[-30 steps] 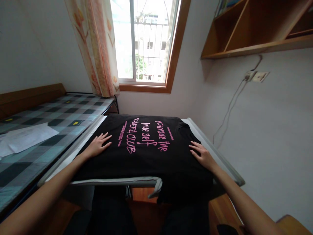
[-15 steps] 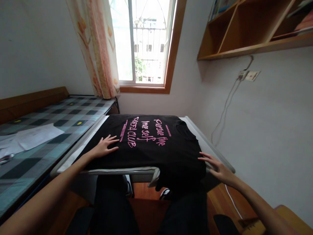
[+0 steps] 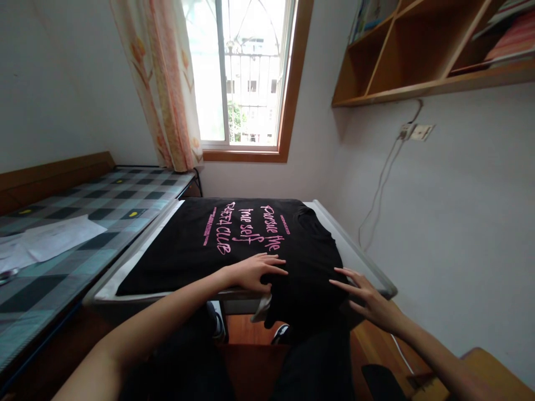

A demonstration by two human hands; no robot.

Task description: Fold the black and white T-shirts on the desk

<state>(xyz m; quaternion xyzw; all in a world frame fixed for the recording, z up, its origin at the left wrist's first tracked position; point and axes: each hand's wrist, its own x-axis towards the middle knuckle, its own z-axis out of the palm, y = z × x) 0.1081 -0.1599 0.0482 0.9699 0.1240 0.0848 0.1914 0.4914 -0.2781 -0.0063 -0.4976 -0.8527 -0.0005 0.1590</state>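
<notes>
A black T-shirt (image 3: 184, 250) with pink lettering lies spread across a white-topped table (image 3: 125, 274), its collar toward the right. One sleeve hangs over the table's near edge. My left hand (image 3: 256, 273) is over the shirt near that sleeve, fingers apart and pointing right. At the shirt's right side, by the shoulder, is my right hand (image 3: 370, 298), its fingers spread and their tips at the fabric. Neither hand grips the cloth. Part of the sleeve's underside is hidden below the edge.
On the left stands a bed (image 3: 137, 195) with a checked cover and white papers (image 3: 62, 236). A wooden shelf (image 3: 401, 55) hangs on the right wall above a socket (image 3: 422, 132) with cables. Behind the table are a curtain (image 3: 167, 83) and a window (image 3: 251, 72).
My left hand has moved right, from the lower part of the shirt to near the hanging sleeve. My right hand has shifted slightly left and toward me. The view has tilted a little.
</notes>
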